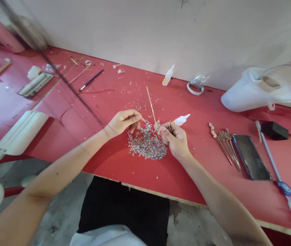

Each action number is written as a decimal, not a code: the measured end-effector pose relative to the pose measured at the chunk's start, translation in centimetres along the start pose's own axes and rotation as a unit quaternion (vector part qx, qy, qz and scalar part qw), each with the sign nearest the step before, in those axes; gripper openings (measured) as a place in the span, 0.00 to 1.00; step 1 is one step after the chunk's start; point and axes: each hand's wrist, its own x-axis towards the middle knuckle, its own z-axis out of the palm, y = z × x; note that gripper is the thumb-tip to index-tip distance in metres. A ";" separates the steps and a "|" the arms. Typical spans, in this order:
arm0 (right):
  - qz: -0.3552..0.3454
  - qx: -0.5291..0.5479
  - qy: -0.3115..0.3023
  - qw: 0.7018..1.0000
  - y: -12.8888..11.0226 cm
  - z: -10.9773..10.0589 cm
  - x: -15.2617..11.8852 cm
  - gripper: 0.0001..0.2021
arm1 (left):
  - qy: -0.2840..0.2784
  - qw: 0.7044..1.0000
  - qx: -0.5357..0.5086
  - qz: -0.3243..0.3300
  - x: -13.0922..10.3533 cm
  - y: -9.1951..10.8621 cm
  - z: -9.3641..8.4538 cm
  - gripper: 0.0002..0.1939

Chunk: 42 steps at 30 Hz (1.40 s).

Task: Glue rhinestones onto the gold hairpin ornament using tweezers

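Note:
A heap of small multicoloured chips [148,145] lies on the red table near its front edge. My left hand [128,121] is at the heap's upper left, thumb and fingers pinched; whatever is between the fingertips is too small to name. At the heap's right, my right hand [175,137] holds metal tweezers [170,126] and the decorated end of a thin hairpin [150,102], whose stick points away towards the wall. Colourful chips cover that end. Just behind my right hand lies a white glue bottle [182,120].
Another glue bottle [168,75] stands near the wall. To the right are finished-looking hairpins [222,145], a phone [251,157], a black block [274,131] and a white pitcher [245,89]. A brush [91,81] and a white power strip [21,132] lie left.

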 end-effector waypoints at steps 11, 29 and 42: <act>-0.050 -0.166 -0.013 0.985 -0.3 0.6 -0.4 0.13 | 0.012 0.999 0.043 -0.004 -0.2 0.2 0.5 0.06; -0.110 -0.223 -0.012 0.969 0.1 0.8 0.1 0.19 | 0.021 1.000 -0.006 0.021 0.2 -0.4 -0.8 0.12; -0.138 -0.362 0.007 0.922 0.3 0.7 0.9 0.13 | 0.140 0.986 0.084 -0.021 1.5 -2.0 -2.4 0.13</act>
